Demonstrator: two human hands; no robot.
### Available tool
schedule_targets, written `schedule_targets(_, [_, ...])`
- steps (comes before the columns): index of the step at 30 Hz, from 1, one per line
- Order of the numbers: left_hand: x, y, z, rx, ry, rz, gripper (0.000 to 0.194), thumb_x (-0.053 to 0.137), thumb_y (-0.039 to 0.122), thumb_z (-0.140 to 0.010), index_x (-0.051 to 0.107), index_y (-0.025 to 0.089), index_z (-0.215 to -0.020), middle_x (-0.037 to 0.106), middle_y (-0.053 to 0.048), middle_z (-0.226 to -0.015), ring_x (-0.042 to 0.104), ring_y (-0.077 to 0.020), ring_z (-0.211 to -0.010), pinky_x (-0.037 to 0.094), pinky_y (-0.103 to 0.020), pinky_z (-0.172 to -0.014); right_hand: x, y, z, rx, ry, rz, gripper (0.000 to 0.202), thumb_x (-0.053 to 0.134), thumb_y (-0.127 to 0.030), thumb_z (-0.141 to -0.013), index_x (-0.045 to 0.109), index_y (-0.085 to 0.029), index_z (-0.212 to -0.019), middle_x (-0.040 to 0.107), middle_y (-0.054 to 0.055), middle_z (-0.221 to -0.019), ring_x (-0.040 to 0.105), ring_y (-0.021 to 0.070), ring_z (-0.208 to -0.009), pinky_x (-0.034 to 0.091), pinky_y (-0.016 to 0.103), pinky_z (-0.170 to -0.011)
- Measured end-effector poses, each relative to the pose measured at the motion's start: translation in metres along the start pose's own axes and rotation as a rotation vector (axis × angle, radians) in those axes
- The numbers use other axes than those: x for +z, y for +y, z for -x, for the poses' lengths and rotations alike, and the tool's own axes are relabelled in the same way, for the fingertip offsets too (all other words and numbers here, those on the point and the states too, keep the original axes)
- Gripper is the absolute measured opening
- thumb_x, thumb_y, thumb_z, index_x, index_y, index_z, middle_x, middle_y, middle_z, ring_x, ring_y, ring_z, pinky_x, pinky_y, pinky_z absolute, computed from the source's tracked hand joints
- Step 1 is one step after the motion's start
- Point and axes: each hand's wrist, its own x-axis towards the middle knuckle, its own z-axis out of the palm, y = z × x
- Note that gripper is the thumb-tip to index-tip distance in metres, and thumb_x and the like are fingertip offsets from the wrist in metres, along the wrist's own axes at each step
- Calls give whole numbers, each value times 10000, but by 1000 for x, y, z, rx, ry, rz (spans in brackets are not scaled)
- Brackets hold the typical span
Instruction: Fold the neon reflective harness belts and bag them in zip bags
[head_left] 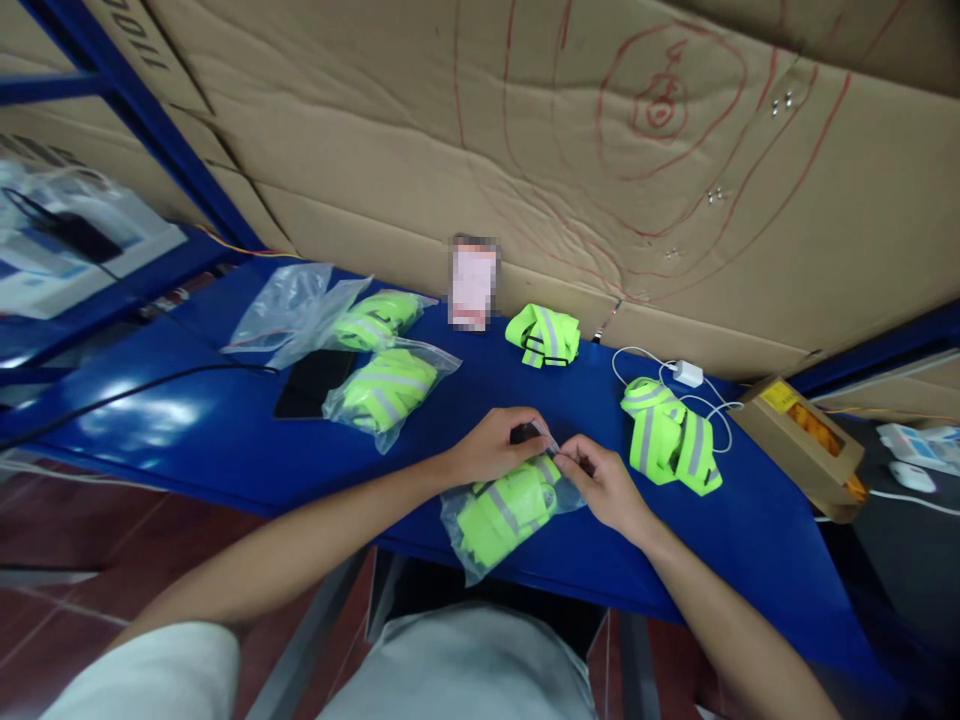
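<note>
A clear plastic bag (459,510) with a folded neon-yellow reflective strap (501,515) inside lies at the front of the blue table. My left hand (499,445) is closed on the bag's top edge, with a small dark thing under its fingers that I cannot make out. Close beside it, my right hand (604,480) pinches the same edge near the corner. To the right sits a loose reflective strap bundle (667,435), unbagged. Another folded bundle (544,335) rests farther back. On the left are two bagged bundles, one nearer (390,390) and one behind (379,318).
Flat plastic bags (281,305) and a dark flat device (311,385) lie on the blue table (187,420) at left. A blurred-out phone-like object (472,285) leans on the cardboard wall (360,150). A white charger (686,374) with cable and a cardboard box (795,440) stand right.
</note>
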Motion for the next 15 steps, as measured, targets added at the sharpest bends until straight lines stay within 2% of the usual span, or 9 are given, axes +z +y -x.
schedule_targets(6, [-1, 2, 1, 37, 33, -11, 207, 645, 340, -923, 710, 146, -892, 714, -27, -840, 626, -144, -773, 438, -241, -709, -1, 0, 0, 14, -2, 2, 312, 580, -489, -974, 584, -208, -839, 465, -50, -656, 425, 110, -602, 323, 253, -552])
schedule_targets(11, [-5, 1, 0, 70, 114, 2, 225, 641, 361, -935, 697, 144, -914, 708, -28, -857, 614, -140, -771, 435, -243, -714, -2, 2, -2, 9, -8, 11, 383, 546, -515, -992, 473, -215, -764, 413, -60, -640, 399, 105, -597, 312, 258, -570])
schedule_targets(15, [-5, -1, 0, 77, 114, 12, 233, 645, 371, -937, 697, 145, -909, 700, -25, -847, 596, -135, -754, 429, -243, -710, -3, 2, -1, -23, -25, 41, 374, 533, -499, -1004, 442, -221, -771, 391, -66, -636, 381, 105, -592, 297, 262, -575])
